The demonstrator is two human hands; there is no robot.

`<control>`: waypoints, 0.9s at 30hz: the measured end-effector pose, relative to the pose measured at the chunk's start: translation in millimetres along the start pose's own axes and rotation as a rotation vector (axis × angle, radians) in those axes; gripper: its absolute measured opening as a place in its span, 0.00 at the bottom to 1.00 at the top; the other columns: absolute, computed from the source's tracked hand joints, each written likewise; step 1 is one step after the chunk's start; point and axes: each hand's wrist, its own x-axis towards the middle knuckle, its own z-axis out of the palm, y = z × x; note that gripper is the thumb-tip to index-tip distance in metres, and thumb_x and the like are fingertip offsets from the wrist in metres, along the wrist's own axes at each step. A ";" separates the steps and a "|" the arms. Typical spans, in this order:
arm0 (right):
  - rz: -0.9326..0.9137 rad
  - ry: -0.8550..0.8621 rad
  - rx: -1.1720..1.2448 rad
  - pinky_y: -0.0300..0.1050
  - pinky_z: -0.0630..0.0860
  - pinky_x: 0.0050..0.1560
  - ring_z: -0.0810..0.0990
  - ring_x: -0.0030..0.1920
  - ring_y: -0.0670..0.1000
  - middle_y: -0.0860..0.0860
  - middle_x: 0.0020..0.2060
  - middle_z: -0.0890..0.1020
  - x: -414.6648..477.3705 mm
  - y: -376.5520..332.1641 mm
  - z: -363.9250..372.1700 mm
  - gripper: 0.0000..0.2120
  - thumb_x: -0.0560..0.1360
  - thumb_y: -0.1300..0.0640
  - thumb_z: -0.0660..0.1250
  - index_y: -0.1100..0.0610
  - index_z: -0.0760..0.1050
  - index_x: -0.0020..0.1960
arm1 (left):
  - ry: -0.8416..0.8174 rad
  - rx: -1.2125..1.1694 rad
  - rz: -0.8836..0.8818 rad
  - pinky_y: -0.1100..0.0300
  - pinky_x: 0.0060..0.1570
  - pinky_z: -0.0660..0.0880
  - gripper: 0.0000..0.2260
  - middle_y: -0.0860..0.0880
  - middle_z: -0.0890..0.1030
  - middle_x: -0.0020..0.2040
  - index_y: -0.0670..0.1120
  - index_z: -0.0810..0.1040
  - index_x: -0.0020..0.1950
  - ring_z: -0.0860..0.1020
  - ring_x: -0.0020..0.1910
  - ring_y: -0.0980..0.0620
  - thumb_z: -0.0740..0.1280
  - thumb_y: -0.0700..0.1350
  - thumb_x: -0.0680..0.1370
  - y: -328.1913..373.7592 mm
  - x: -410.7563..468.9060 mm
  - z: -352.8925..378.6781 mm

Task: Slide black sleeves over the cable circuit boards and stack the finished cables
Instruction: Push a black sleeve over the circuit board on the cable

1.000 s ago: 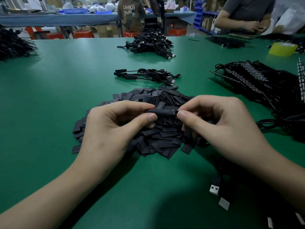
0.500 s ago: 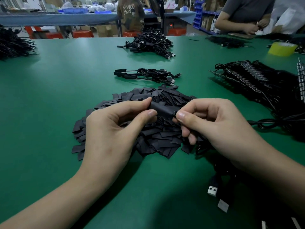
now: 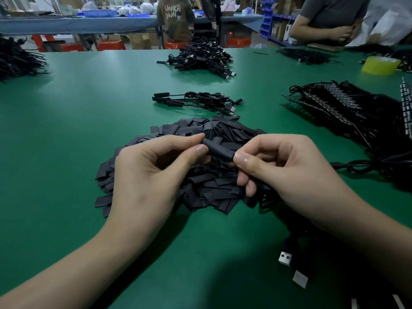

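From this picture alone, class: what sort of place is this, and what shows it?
Probably a cable assembly workshop: a heap of black sleeves on a green worktable, bundles of cables, another worker at a bench behind.

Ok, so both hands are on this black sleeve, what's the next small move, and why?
Probably lift it and lay it on the small stack of sleeved cables beyond the sleeve pile. The left hand and right hand pinch the black sleeve at its ends, and no circuit board shows past either end, so it looks seated.
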 end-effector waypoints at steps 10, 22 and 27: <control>-0.126 -0.009 -0.459 0.35 0.76 0.39 0.83 0.35 0.44 0.43 0.34 0.85 -0.8 -0.2 -10.5 0.05 0.75 0.49 0.70 0.46 0.83 0.42 | 0.087 -0.246 -0.191 0.59 0.46 0.83 0.08 0.44 0.88 0.42 0.44 0.87 0.47 0.87 0.43 0.50 0.75 0.44 0.70 0.6 5.7 -5.9; -0.199 0.083 -0.476 0.30 0.63 0.28 0.73 0.26 0.40 0.39 0.28 0.79 19.0 -22.4 -28.1 0.09 0.79 0.51 0.68 0.50 0.84 0.43 | 0.010 -0.162 -0.092 0.66 0.47 0.79 0.06 0.48 0.88 0.42 0.49 0.87 0.49 0.87 0.44 0.52 0.75 0.45 0.72 -0.8 7.0 -6.7; -0.280 0.202 -0.742 0.39 0.77 0.34 0.79 0.32 0.44 0.43 0.33 0.82 86.7 -49.0 -40.5 0.10 0.80 0.47 0.67 0.49 0.85 0.48 | -0.065 -0.053 -0.017 0.68 0.38 0.76 0.08 0.48 0.85 0.35 0.48 0.86 0.44 0.82 0.32 0.55 0.71 0.50 0.77 -2.1 5.5 -2.8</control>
